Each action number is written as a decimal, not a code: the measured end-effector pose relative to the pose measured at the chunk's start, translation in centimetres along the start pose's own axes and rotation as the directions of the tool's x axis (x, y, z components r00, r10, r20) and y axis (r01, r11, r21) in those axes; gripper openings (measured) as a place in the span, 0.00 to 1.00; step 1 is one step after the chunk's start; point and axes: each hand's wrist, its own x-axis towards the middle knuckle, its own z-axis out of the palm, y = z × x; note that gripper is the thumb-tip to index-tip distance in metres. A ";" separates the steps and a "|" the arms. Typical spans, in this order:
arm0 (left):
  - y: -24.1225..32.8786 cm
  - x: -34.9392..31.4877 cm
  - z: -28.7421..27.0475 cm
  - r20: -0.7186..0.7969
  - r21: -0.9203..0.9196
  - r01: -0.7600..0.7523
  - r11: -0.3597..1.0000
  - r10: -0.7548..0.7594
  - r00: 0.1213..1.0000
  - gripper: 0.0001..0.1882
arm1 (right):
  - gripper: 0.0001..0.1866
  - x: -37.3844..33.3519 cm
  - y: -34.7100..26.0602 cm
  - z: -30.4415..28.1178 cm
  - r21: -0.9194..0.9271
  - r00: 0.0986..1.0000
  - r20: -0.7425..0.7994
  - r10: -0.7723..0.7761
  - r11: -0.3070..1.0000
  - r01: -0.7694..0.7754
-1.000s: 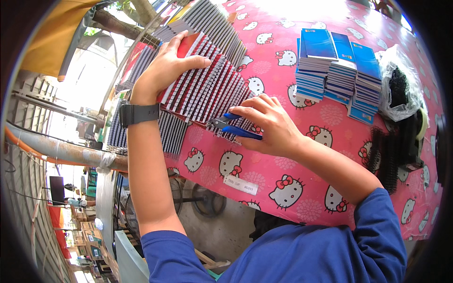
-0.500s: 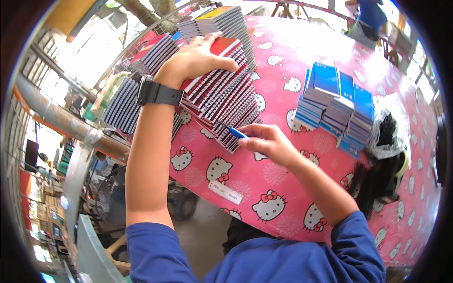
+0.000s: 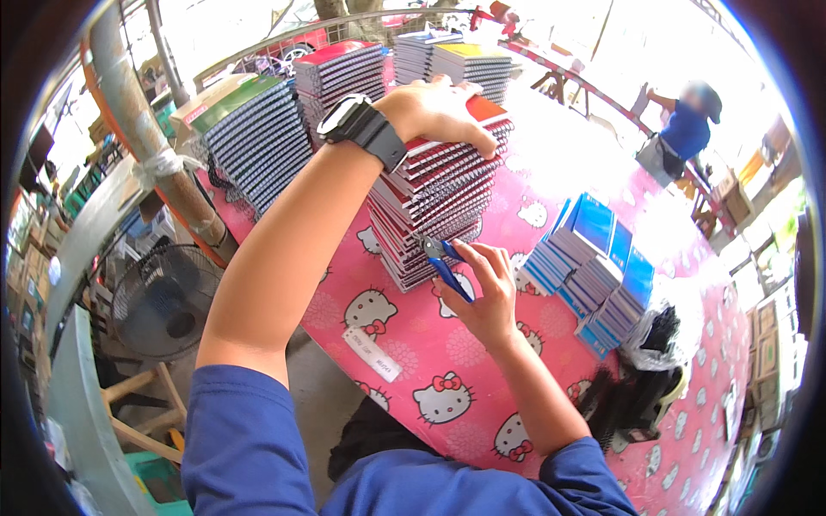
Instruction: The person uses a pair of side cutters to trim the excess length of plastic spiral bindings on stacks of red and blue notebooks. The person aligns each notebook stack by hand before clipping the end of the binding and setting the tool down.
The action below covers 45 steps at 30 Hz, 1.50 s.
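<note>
A tall, leaning stack of red spiral notebooks (image 3: 422,215) stands on the table in front of me, its wire bindings facing me. My left hand (image 3: 434,112) lies over the top of it, fingers spread across the red cover and thumb stretched along the bound edge. Low on the stack, my right hand (image 3: 486,297) holds small blue-handled pliers (image 3: 446,271), the handles apart. Their metal jaws are up against the wire bindings; whether they have hold of a wire is too small to tell.
Blue notebooks (image 3: 594,267) are piled to the right, beside a plastic bag with black contents (image 3: 654,340). More spiral notebook stacks (image 3: 258,142) stand left and behind. A paper strip (image 3: 372,354) lies near the pink table's front edge. A fan (image 3: 168,301) stands left; a person (image 3: 684,129) is far right.
My view has swung, so the table's things sit differently in it. The pliers' handles now show spread apart. My left hand stays on the red stack.
</note>
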 end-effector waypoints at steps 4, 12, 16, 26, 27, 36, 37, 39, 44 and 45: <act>1.0 -0.4 -0.5 0.008 0.015 0.017 1.000 -0.017 1.000 0.55 | 0.26 -0.2 0.0 0.0 0.041 0.999 -0.031 0.014 0.999 -0.012; 1.0 -0.5 -0.4 0.013 -0.002 0.038 0.999 -0.038 0.999 0.55 | 0.18 0.5 0.5 -1.6 0.602 0.578 0.745 0.334 0.037 -0.797; 0.8 -0.5 -0.5 0.017 -0.022 0.046 0.999 -0.045 0.999 0.55 | 0.22 -0.1 -0.9 -1.0 0.365 0.887 0.284 0.365 0.814 -0.452; 1.4 -1.1 -1.3 0.102 -0.014 0.084 0.996 -0.082 0.991 0.54 | 0.25 0.0 -0.6 0.0 -0.063 0.999 0.018 -0.037 0.997 0.038; 1.3 -1.1 -1.2 0.104 -0.016 0.086 0.996 -0.084 0.991 0.54 | 0.22 -0.1 -0.6 0.0 -0.004 0.999 0.003 -0.040 0.999 0.040; 1.0 -0.5 -0.8 0.077 -0.019 0.078 0.997 -0.076 0.994 0.55 | 0.20 -0.4 -0.3 0.4 0.032 0.999 0.043 -0.027 0.999 0.026; 1.0 -0.6 -0.9 0.090 -0.031 0.078 0.996 -0.075 0.993 0.55 | 0.20 -0.3 -0.4 0.5 0.032 0.999 0.046 -0.024 0.999 0.022; 1.1 -0.6 -1.0 0.100 -0.030 0.079 0.996 -0.076 0.992 0.55 | 0.23 -0.1 -0.7 0.4 -0.132 0.994 -0.018 -0.111 0.985 0.108; 1.5 -1.0 -1.2 0.122 -0.032 0.088 0.996 -0.083 0.989 0.55 | 0.22 -0.6 1.0 -0.8 0.566 0.703 0.590 0.398 0.417 -0.711; 1.4 -1.0 -1.2 0.125 -0.033 0.090 0.995 -0.086 0.989 0.55 | 0.22 -0.3 1.1 -1.0 0.519 0.461 0.850 0.255 -0.251 -0.817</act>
